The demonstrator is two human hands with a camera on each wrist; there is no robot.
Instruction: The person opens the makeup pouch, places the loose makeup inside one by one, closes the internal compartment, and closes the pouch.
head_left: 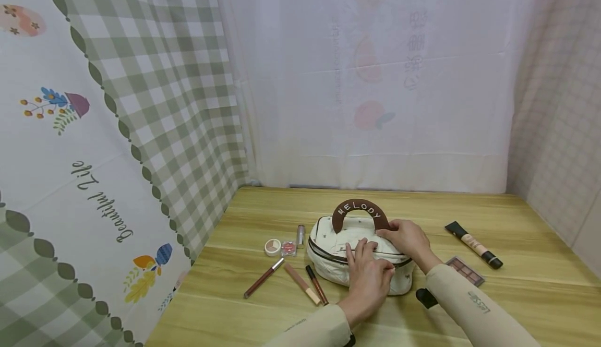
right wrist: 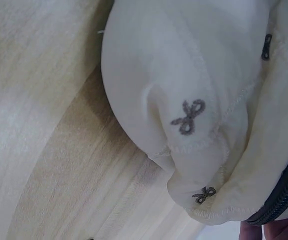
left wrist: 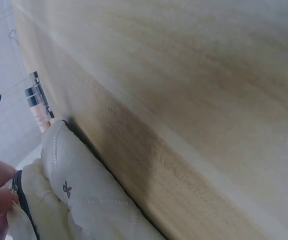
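A cream quilted cosmetic bag (head_left: 328,271) with small embroidered bows stands on the wooden table. Its brown arched handle (head_left: 338,222) reads "MELODY". My left hand (head_left: 368,282) is at the front of the bag, some fingers spread over the lid, thumb and forefinger pinching the zipper pull (left wrist: 14,189). At the lid's right side, by the foot of the handle, my right hand (head_left: 410,238) grips the bag's top edge. In the right wrist view its fingertips (right wrist: 276,229) show beside the dark zipper (right wrist: 284,192); the rest of that hand is hidden there.
Left of the bag lie several lip tubes (head_left: 264,279), a round compact (head_left: 272,247), a small pink pot (head_left: 288,248) and a short tube (head_left: 301,236). To the right are a foundation tube (head_left: 474,244), an eyeshadow palette (head_left: 465,270) and a black object (head_left: 425,298) partly behind my sleeve.
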